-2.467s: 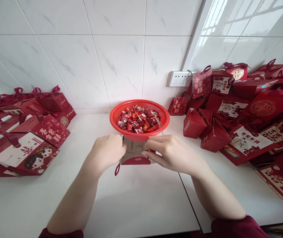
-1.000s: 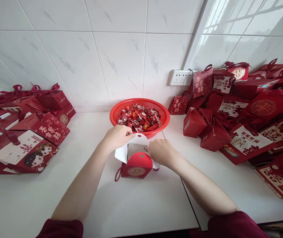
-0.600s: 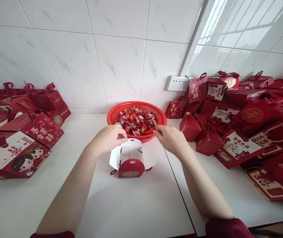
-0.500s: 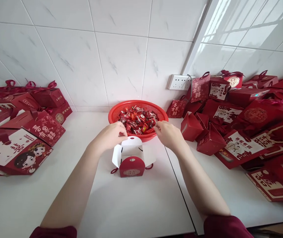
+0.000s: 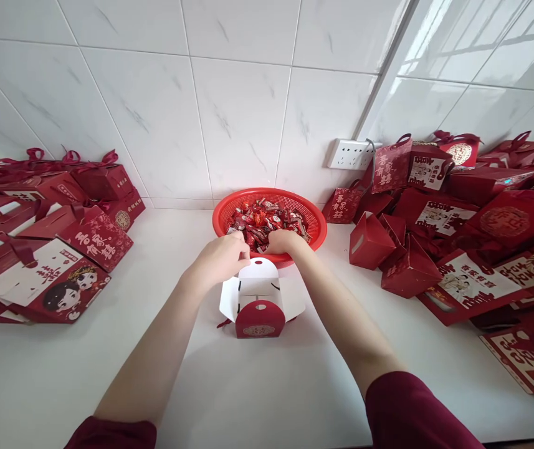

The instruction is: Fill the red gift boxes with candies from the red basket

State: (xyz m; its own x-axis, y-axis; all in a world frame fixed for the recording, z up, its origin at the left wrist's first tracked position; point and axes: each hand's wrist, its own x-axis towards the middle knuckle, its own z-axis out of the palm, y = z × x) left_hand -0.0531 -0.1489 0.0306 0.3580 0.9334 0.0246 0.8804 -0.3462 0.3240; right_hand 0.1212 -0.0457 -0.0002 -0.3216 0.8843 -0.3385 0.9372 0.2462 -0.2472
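A red plastic basket [image 5: 316,218] stands against the wall, heaped with wrapped candies [image 5: 267,218] in mostly red wrappers. Over its front rim reaches my right hand [image 5: 281,241], down among the candies, with its fingertips hidden. My left hand [image 5: 224,254] is at the basket's front left rim, fingers curled together; what they hold, if anything, is hidden. In front of the basket sits a small red gift box [image 5: 260,321], its top open and white inside, with flaps spread outward. The box's rear flap [image 5: 258,268] stands up close beside my left fingers.
Red gift boxes and bags with ribbon handles [image 5: 80,249] are piled on the left. A larger pile of red boxes [image 5: 439,218] fills the right side. A white power strip [image 5: 351,154] is on the tiled wall above the white table [image 5: 248,399].
My right hand has moved left and down from the basket's right side into the candies at its front. My left hand stays close to the box's rear flap. The view has shifted slightly.
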